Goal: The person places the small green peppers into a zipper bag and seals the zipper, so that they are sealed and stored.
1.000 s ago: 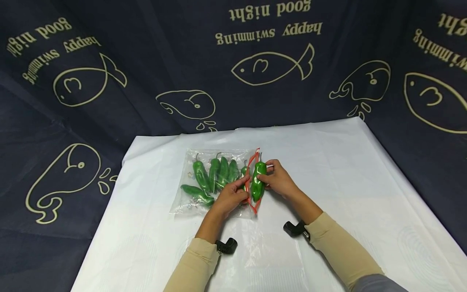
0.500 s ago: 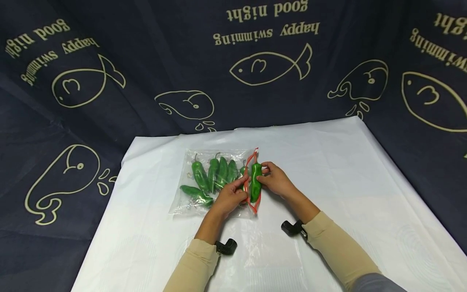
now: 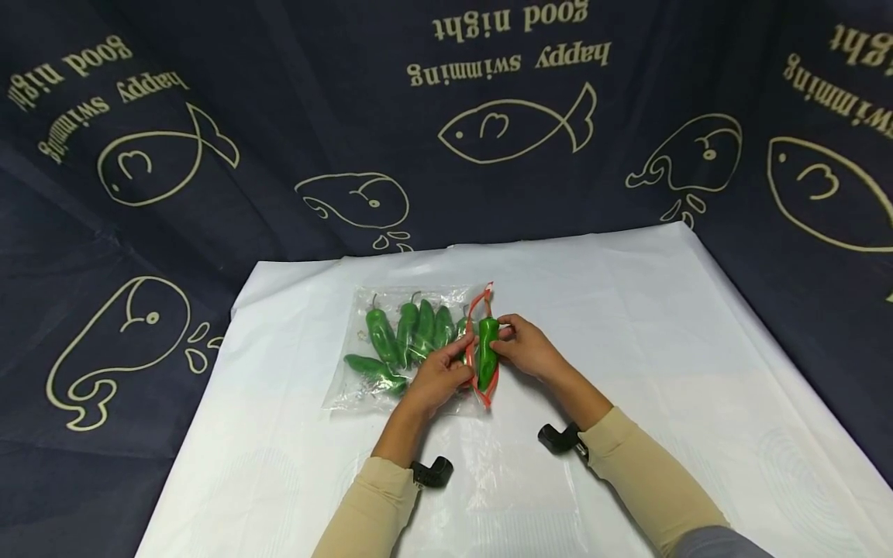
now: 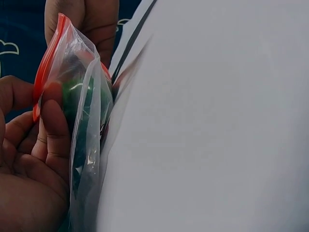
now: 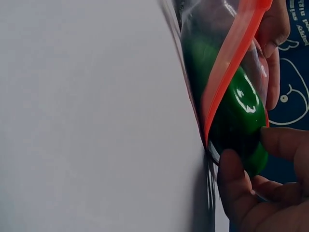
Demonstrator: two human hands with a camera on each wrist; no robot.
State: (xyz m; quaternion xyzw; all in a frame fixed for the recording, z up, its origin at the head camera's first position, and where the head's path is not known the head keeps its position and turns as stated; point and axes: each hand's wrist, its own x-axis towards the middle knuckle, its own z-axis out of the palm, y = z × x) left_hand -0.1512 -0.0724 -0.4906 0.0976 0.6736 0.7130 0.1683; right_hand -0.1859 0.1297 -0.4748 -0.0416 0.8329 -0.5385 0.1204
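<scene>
A clear zip bag (image 3: 343, 397) lies on the table, its red-edged mouth facing right. Several green peppers (image 3: 380, 333) show through the plastic. My left hand (image 3: 436, 377) pinches the bag at the red zip strip (image 5: 236, 53), holding the mouth apart. Between the thumb and fingers of my right hand (image 3: 530, 349) is another glossy green pepper (image 3: 488, 341), stem end away from me. In the right wrist view, this pepper (image 5: 244, 104) is partly within the mouth, and my right fingertips grip its outer end. The left wrist view shows green through the plastic beside my left hand (image 4: 34, 179).
White cloth (image 3: 663, 333) covers the table. Near its front is a faint clear plastic sheet (image 3: 523, 480). A dark blue curtain (image 3: 391, 70) with fish and whale drawings hangs behind and at the sides. Each wrist wears a small black camera (image 3: 434, 471).
My right hand has moved slightly left and towards me, bringing the pepper from beside the red mouth into it. The left hand keeps its hold on the bag.
</scene>
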